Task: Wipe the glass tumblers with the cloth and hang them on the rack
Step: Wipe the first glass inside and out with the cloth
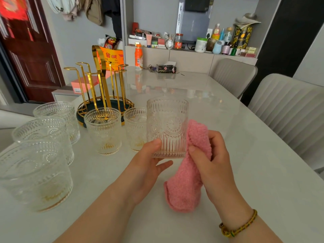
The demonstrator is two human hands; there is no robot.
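My left hand [146,165] grips the base of an embossed glass tumbler [167,123], held upright above the table. My right hand [212,158] holds a fluffy pink cloth [187,183] pressed against the tumbler's right side; the cloth's lower end hangs down to the tabletop. Several more tumblers stand upright at the left: one [103,130] in front of the rack, one [135,127] partly behind the held glass, and others [35,174] nearer the table's left edge. The gold rack [100,88] stands behind them with nothing on its pegs.
The white table [245,172] stretches ahead. At its far end are an orange bottle [138,57], a tissue pack [166,68] and keys. Two grey chairs [287,109] line the right side. A crowded shelf sits beyond.
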